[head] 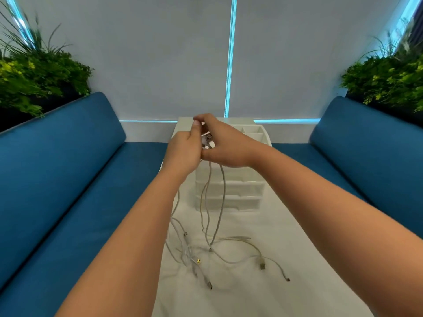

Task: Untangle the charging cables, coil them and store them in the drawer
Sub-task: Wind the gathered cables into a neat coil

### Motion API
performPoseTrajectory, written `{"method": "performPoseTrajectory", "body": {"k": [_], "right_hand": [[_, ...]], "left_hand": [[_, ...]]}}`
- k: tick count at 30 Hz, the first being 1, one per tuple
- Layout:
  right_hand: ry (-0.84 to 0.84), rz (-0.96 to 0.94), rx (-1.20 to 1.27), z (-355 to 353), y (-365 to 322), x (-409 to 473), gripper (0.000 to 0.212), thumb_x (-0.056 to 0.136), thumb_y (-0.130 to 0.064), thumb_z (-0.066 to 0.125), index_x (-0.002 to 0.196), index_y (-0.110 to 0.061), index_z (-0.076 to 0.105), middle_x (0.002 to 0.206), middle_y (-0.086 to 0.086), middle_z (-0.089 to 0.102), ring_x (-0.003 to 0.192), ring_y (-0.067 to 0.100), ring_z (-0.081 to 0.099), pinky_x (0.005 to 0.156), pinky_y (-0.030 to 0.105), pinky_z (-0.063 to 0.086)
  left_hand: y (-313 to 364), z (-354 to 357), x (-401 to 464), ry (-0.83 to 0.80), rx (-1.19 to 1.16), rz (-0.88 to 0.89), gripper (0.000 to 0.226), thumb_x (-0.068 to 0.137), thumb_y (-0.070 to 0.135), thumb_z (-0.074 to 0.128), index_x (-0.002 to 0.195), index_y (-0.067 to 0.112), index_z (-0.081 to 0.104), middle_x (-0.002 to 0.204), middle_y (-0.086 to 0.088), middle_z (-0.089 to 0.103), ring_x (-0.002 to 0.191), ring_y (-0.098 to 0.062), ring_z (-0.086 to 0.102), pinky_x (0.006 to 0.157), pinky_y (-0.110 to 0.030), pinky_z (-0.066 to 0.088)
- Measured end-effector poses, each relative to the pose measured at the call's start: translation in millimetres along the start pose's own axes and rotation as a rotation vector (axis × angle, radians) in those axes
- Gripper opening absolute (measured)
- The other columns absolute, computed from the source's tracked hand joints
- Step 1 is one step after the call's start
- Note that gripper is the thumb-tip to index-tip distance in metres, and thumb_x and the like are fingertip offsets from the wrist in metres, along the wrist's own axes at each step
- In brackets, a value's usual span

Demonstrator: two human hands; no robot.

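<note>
We have both hands raised over the white table (286,236), the left hand (183,148) and right hand (225,145) pinching the knotted top of the white charging cables (212,202) between curled fingers. Their strands hang down in front of the white drawer unit (238,191), and loose ends with USB plugs (262,266) trail on the table. We judge these cables light, limp and springy, prone to snagging at the plugs; better to hold just beside a plug and feed it back through the loops.
</note>
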State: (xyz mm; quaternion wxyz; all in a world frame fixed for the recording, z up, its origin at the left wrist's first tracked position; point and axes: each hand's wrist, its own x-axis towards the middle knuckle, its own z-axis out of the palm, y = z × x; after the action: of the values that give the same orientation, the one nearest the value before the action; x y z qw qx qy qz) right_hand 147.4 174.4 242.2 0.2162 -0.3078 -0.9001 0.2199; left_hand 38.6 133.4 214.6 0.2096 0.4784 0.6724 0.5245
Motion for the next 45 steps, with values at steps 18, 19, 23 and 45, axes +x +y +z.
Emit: {"method": "performPoseTrajectory", "body": {"k": [18,19,23,45], "right_hand": [[0.090,0.055,-0.317,15.3,20.6,-10.0,0.013,0.105,-0.023,0.036,0.101,-0.013,0.042,0.091,0.011,0.062,0.074,0.026,0.055,0.068,0.040,0.046],[0.083,0.042,-0.264,13.2,20.9,-10.3,0.016,0.105,-0.026,0.035,0.100,-0.013,0.042,0.089,0.008,0.061,0.074,0.025,0.054,0.066,0.037,0.044],[-0.059,0.024,-0.247,2.9,20.4,-10.5,0.022,0.105,-0.027,0.035,0.113,-0.016,0.053,0.098,0.000,0.059,0.092,0.021,0.054,0.070,0.029,0.038],[-0.133,0.108,-0.198,-35.8,30.8,-6.5,0.030,0.104,-0.024,0.033,0.075,-0.022,0.040,0.075,-0.005,0.043,0.067,0.010,0.040,0.063,0.026,0.035]], "left_hand": [[-16.4,1.8,4.9,-0.192,-0.100,0.116,0.033,0.105,0.045,0.031,0.107,0.018,0.048,0.082,0.007,0.051,0.070,-0.007,0.047,0.069,-0.028,0.038],[-17.5,0.7,6.1,-0.211,-0.156,0.101,0.026,0.105,0.040,0.033,0.103,0.018,0.047,0.078,0.007,0.048,0.064,-0.006,0.044,0.065,-0.025,0.037],[-23.2,0.3,4.0,-0.253,-0.162,0.104,0.018,0.105,0.023,0.032,0.110,0.015,0.047,0.079,0.004,0.051,0.061,-0.004,0.045,0.057,-0.019,0.037],[-55.2,-11.6,-13.1,-0.458,-0.074,0.090,0.025,0.107,0.030,0.040,0.117,0.023,0.061,0.088,0.004,0.053,0.081,-0.007,0.052,0.092,-0.027,0.046]]}}
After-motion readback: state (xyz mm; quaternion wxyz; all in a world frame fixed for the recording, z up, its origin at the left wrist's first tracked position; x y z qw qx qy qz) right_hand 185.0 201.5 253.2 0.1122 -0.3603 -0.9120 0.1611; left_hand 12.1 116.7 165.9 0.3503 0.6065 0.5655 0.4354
